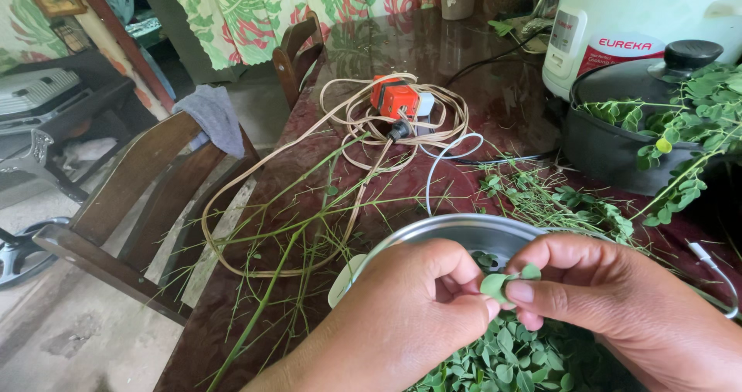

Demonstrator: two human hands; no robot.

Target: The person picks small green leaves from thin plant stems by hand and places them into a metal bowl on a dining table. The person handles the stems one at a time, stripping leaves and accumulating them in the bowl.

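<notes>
pinching a small green leaf (495, 285) between both hands' fingers, left hand (417, 307) and right hand (610, 299) clamped on it over the metal bowl (433, 234). best to pull gently so leaves drop in, not onto the tabletop (464, 52).

A home dining room: a dark polished table (479, 60) with wooden chairs (139, 199), floral curtains (255, 6), and a white rice cooker (641, 21).

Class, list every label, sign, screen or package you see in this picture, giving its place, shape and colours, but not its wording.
Red curved label with white lettering: on the front of the white rice cooker, top right, above the dark lidded pot.
Small grey control panel: upright rectangle with a reddish button, on the cooker's left side.
No screens, signs or packages show.
</notes>
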